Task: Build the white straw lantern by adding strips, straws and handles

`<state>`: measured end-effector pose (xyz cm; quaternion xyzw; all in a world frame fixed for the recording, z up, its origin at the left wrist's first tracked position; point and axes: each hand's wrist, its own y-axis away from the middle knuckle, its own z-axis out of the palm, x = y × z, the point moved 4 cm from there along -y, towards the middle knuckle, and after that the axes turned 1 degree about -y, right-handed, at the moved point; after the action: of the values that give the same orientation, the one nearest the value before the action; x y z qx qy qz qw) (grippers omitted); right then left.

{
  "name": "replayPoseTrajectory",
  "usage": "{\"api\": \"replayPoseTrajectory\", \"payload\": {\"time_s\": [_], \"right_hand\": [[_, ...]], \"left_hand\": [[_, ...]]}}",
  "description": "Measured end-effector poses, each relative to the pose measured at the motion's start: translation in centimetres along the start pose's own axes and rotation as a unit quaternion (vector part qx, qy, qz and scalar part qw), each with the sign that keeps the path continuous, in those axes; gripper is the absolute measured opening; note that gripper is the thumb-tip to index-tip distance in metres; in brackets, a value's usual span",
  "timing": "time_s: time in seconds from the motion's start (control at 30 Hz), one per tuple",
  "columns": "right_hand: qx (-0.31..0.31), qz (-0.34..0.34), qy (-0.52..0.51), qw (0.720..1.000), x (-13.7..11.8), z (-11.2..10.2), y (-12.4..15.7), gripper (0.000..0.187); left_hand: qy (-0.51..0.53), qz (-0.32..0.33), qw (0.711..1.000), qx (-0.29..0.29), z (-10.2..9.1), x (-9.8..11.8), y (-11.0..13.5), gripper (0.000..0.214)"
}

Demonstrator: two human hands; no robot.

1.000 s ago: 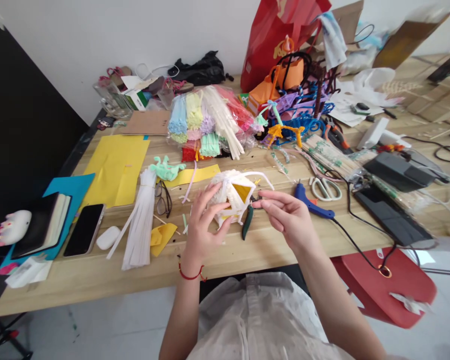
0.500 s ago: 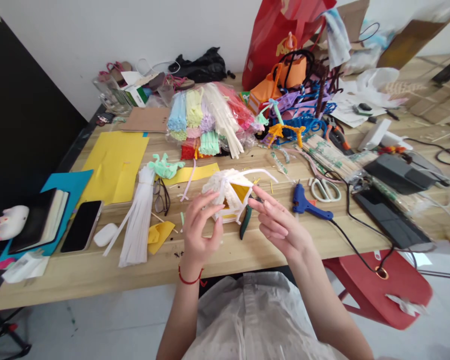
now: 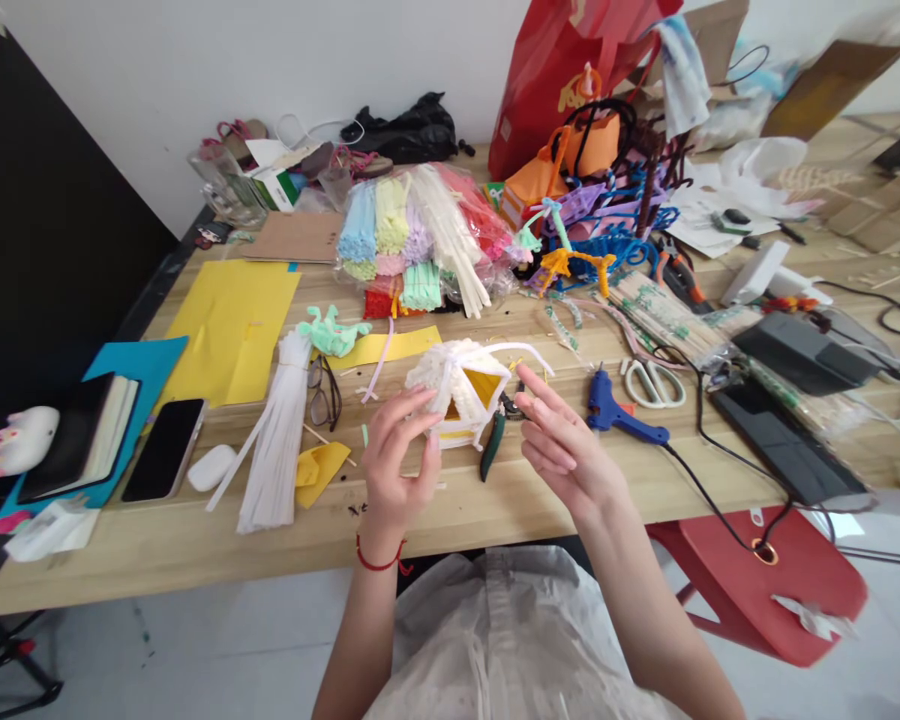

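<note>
A small white fuzzy pipe-cleaner craft (image 3: 457, 385) with yellow card panels is in front of me, its thin white stem curving off to the right. My left hand (image 3: 399, 450) grips its left side between thumb and fingers. My right hand (image 3: 566, 440) is apart from the craft, just to its right, with fingers stretched out and nothing in them. Between the craft and that hand lie dark-green-handled pliers (image 3: 493, 445), partly hidden. A blue glue gun (image 3: 622, 410) rests right of my right hand, beside white-handled scissors (image 3: 654, 383).
White pipe cleaners (image 3: 274, 450), glasses (image 3: 324, 393), a phone (image 3: 165, 450) and yellow sheets (image 3: 232, 330) lie to the left. Bagged coloured pipe cleaners (image 3: 420, 235) are behind the craft. The glue gun's black cord (image 3: 709, 500) crosses the right edge above a red stool (image 3: 780, 590).
My right hand has drawn back from the craft's right side, leaving a gap. My left hand keeps hold of the craft, which has barely shifted.
</note>
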<state>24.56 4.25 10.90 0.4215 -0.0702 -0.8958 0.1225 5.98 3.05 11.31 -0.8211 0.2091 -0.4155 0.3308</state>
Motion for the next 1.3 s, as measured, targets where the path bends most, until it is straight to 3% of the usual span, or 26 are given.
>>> {"api": "replayPoseTrajectory", "payload": {"time_s": [0.17, 0.3, 0.53, 0.77, 0.97, 1.3], "right_hand": [[-0.036, -0.002, 0.019, 0.999, -0.3, 0.4, 0.2, 0.041], [-0.06, 0.012, -0.044, 0.997, 0.0, 0.7, 0.1, 0.038], [-0.062, 0.023, -0.037, 0.997, 0.3, 0.7, -0.1, 0.046], [-0.055, 0.02, -0.037, 0.998, 0.4, 0.9, -0.2, 0.036], [-0.079, 0.045, -0.116, 0.989, 1.1, 1.2, -0.1, 0.043], [-0.111, 0.062, -0.106, 0.986, 1.6, 1.7, -0.1, 0.04]], "left_hand": [[0.0, -0.005, 1.0, 0.015, -0.1, -0.2, 0.1, 0.02], [0.004, -0.003, 1.0, 0.026, -0.1, -0.2, 0.2, 0.021], [-0.015, -0.004, 0.999, 0.034, -0.4, -0.5, 0.6, 0.019], [-0.012, -0.008, 0.999, 0.042, -0.4, -0.4, 0.6, 0.017], [0.003, 0.007, 0.999, 0.052, -0.4, 1.2, -0.2, 0.018], [0.048, 0.044, 0.996, 0.055, -0.3, 4.3, -1.5, 0.021]]}}
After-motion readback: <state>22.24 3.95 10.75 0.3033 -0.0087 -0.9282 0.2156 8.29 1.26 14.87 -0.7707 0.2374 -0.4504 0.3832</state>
